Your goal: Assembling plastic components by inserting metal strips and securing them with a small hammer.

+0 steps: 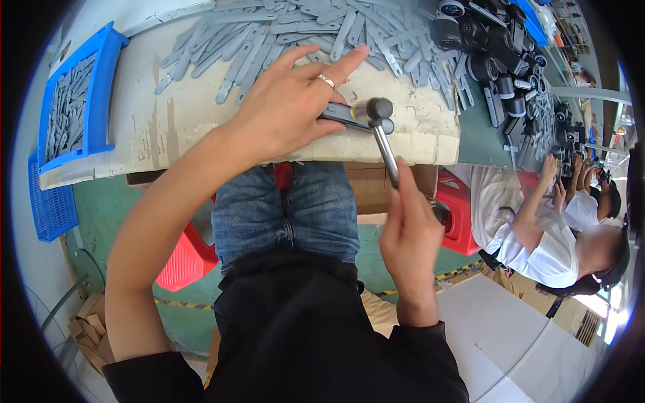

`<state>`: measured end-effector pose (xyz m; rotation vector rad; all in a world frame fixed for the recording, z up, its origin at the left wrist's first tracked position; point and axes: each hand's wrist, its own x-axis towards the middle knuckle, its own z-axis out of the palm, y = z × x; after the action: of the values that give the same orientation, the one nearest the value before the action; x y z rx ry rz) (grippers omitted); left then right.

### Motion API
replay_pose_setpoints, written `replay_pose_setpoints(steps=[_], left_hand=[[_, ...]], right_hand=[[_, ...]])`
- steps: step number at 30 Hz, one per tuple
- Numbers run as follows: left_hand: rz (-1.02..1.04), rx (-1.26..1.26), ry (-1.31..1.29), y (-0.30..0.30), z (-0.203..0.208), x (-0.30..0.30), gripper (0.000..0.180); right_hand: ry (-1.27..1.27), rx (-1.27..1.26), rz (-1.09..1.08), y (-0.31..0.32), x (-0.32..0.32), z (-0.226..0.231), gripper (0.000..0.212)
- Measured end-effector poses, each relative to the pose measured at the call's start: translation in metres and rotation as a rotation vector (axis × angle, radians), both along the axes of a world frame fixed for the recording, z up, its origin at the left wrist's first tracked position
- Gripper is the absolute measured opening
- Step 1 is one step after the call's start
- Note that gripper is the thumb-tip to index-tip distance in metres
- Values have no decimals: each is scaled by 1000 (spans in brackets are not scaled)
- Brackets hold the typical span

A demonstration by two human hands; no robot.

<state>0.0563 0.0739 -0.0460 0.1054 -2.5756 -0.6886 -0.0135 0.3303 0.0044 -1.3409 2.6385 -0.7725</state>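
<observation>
My right hand (pixel 411 235) is wrapped round the handle of a small hammer (pixel 385 149) with a shiny metal shaft. Its dark, rounded head is over the end of a flat grey strip (pixel 341 114) near the table's front edge; whether it touches is hard to tell. My left hand (pixel 295 101), with a ring on one finger, holds this strip against the tabletop. The thumb presses along its near side, and the index finger stretches out toward a pile of similar grey strips (pixel 269 50). Part of the held strip is hidden under my left hand.
A blue crate (pixel 104 101) full of grey strips stands on the left of the worn table (pixel 134 127). Black rounded devices (pixel 480 67) crowd the right bench. Co-workers in white tops (pixel 551 248) sit at the right. Red stools (pixel 457 221) and a blue basket (pixel 52 201) are lower down.
</observation>
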Motion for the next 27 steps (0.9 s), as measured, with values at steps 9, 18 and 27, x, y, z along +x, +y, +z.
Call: replay_pose_setpoints(steps=[9,18,27], left_hand=[[-12,-9,-24,-4,6,-1,96],[-97,-94,-327,-38,44,44,65],[822,323,-60,-140,90,71,54]], right_hand=[[-66,-159,-143,33,-6,2,40],[-358,-300,-159,28,-45,-12,37],[-797,-429,-157,-43,-102,-53,42]])
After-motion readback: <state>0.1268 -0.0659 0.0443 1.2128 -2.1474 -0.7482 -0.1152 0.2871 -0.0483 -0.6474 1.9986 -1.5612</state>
